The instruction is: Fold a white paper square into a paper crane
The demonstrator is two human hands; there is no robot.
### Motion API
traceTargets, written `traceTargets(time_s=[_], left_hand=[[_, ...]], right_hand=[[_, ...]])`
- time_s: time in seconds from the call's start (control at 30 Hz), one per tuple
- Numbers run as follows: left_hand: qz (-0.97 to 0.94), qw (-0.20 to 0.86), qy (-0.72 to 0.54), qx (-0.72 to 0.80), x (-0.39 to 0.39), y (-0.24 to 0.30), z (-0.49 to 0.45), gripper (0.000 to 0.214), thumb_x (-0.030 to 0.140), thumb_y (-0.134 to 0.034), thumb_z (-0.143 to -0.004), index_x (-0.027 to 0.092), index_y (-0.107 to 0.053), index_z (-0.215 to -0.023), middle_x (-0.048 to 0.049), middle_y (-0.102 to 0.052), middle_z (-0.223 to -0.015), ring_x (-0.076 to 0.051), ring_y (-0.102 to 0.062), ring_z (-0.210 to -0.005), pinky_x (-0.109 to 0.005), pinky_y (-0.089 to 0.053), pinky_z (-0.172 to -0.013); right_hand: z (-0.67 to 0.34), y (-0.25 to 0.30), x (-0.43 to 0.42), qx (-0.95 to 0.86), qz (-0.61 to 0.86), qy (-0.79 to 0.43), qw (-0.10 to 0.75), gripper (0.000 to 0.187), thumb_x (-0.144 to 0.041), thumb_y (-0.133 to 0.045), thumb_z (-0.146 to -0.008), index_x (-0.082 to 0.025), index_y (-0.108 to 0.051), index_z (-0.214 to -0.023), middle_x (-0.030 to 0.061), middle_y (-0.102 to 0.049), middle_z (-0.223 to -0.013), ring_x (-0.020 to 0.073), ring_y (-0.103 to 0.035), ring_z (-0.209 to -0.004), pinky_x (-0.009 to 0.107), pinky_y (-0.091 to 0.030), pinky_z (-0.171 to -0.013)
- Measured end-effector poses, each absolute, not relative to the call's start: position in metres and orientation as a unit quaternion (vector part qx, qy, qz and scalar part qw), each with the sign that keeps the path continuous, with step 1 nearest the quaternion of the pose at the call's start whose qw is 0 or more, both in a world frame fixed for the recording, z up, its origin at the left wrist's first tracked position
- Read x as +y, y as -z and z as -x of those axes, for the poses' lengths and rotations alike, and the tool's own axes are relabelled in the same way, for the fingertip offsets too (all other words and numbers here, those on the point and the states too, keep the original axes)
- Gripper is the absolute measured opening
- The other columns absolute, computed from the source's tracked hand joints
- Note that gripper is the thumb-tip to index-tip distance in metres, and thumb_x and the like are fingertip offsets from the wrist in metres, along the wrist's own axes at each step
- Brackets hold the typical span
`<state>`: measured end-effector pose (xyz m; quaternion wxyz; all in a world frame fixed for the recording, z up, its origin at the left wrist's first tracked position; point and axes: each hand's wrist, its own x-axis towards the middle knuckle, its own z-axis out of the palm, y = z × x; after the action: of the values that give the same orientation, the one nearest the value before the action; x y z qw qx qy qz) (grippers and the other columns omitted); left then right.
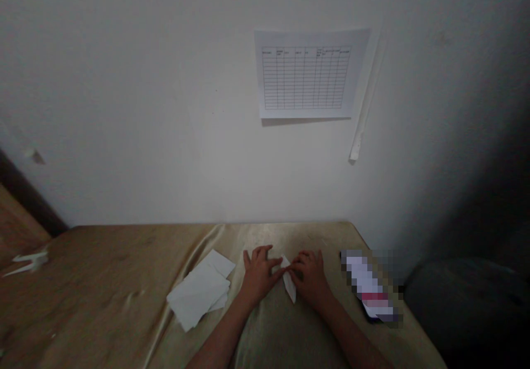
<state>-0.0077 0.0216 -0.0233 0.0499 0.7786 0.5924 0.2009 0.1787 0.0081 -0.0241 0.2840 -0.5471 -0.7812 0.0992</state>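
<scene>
A small strip of folded white paper (290, 288), narrow and pointed at its near end, lies on the cloth-covered table between my hands. From its left side, my left hand (259, 274) grips it with thumb and forefinger, the other fingers spread out over the cloth. My right hand (311, 278) pinches the paper from the right, its thumb and forefinger meeting the left hand's fingertips at the upper middle part. Fingertips cover some of the folds. Left of my left hand sits a loose stack of white paper sheets (199, 291).
A phone (368, 289), its screen blurred out, lies at the table's right side. White scraps (31, 261) are at the far left. The shiny gold tablecloth (107, 286) has creases. Behind stands a wall with a printed table sheet (306, 79) and a white strip (366, 104).
</scene>
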Motion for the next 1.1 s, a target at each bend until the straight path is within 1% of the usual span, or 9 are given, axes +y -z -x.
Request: traceTargets(time_s=[0.1,0.23,0.47,0.53,0.67,0.77,0.83,0.97,1.1], left_hand=[[-0.774,0.071,-0.185,0.602,0.022,0.022,0.008,0.038,0.053,-0.071,-0.079,0.044,-0.068,-0.115,-0.0029,-0.05,-0.144,-0.033,-0.036,-0.136,-0.072,-0.007,-0.111],[-0.764,0.09,-0.169,0.616,0.022,0.019,0.008,0.04,0.052,-0.072,-0.076,0.045,-0.067,-0.115,-0.0008,-0.049,-0.145,-0.034,-0.035,-0.137,-0.073,-0.009,-0.111],[-0.759,0.096,-0.175,0.62,0.02,0.019,0.003,0.046,0.045,-0.072,-0.077,0.042,-0.06,-0.122,-0.0018,-0.05,-0.144,-0.034,-0.033,-0.139,-0.074,-0.009,-0.11],[-0.762,0.094,-0.19,0.612,0.019,0.021,0.002,0.04,0.039,-0.071,-0.079,0.041,-0.062,-0.118,-0.0011,-0.052,-0.142,-0.032,-0.034,-0.138,-0.073,-0.008,-0.111],[-0.78,0.102,-0.197,0.585,0.02,0.024,0.002,0.018,0.032,-0.071,-0.081,0.038,-0.069,-0.098,0.0025,-0.052,-0.141,-0.03,-0.035,-0.137,-0.072,-0.008,-0.111],[-0.791,0.115,-0.195,0.568,0.022,0.024,0.005,0.014,0.032,-0.072,-0.08,0.036,-0.071,-0.094,0.0018,-0.052,-0.141,-0.03,-0.036,-0.136,-0.069,-0.01,-0.112],[-0.801,0.123,-0.192,0.554,0.022,0.022,0.009,0.017,0.033,-0.072,-0.08,0.036,-0.071,-0.097,0.0008,-0.054,-0.139,-0.029,-0.038,-0.135,-0.068,-0.01,-0.113],[-0.816,0.143,-0.179,0.53,0.022,0.018,0.017,0.032,0.035,-0.078,-0.075,0.04,-0.07,-0.106,-0.0007,-0.054,-0.139,-0.03,-0.04,-0.135,-0.066,-0.012,-0.113],[-0.827,0.148,-0.187,0.509,0.02,0.016,0.019,0.04,0.03,-0.081,-0.071,0.043,-0.07,-0.107,-0.001,-0.054,-0.14,-0.031,-0.04,-0.134,-0.064,-0.016,-0.113]], right_hand=[[-0.179,0.026,0.012,-0.774,0.558,-0.12,0.274,0.013,-0.033,-0.062,-0.089,-0.032,-0.075,-0.093,0.0014,-0.069,-0.104,0.0254,-0.048,-0.12,0.056,-0.003,-0.115],[-0.178,0.028,0.016,-0.761,0.578,-0.134,0.264,0.011,-0.034,-0.064,-0.088,-0.032,-0.074,-0.09,0.0012,-0.067,-0.106,0.0255,-0.047,-0.12,0.053,-0.011,-0.113],[-0.179,0.028,0.02,-0.749,0.596,-0.135,0.257,0.008,-0.035,-0.067,-0.084,-0.035,-0.073,-0.089,0.0016,-0.063,-0.111,0.0258,-0.046,-0.12,0.051,-0.016,-0.11],[-0.18,0.029,0.02,-0.75,0.592,-0.134,0.264,0.009,-0.033,-0.066,-0.084,-0.035,-0.073,-0.089,0.0012,-0.064,-0.111,0.0251,-0.047,-0.119,0.05,-0.016,-0.11],[-0.185,0.033,0.023,-0.753,0.584,-0.142,0.269,0.01,-0.031,-0.066,-0.084,-0.036,-0.075,-0.086,0.0003,-0.066,-0.11,0.0243,-0.049,-0.117,0.048,-0.018,-0.109],[-0.188,0.035,0.025,-0.757,0.572,-0.148,0.277,0.011,-0.032,-0.066,-0.085,-0.037,-0.076,-0.087,0.0002,-0.066,-0.111,0.0242,-0.049,-0.116,0.047,-0.02,-0.108],[-0.19,0.035,0.025,-0.762,0.563,-0.151,0.282,0.013,-0.03,-0.064,-0.085,-0.037,-0.076,-0.087,-0.0001,-0.067,-0.111,0.024,-0.049,-0.116,0.047,-0.021,-0.108],[-0.193,0.036,0.023,-0.781,0.529,-0.171,0.285,0.021,-0.024,-0.061,-0.085,-0.038,-0.076,-0.091,-0.0017,-0.068,-0.117,0.0236,-0.048,-0.119,0.046,-0.021,-0.108],[-0.197,0.035,0.022,-0.794,0.499,-0.197,0.285,0.029,-0.019,-0.058,-0.084,-0.04,-0.075,-0.095,-0.0048,-0.07,-0.115,0.0225,-0.047,-0.123,0.048,-0.015,-0.111]])
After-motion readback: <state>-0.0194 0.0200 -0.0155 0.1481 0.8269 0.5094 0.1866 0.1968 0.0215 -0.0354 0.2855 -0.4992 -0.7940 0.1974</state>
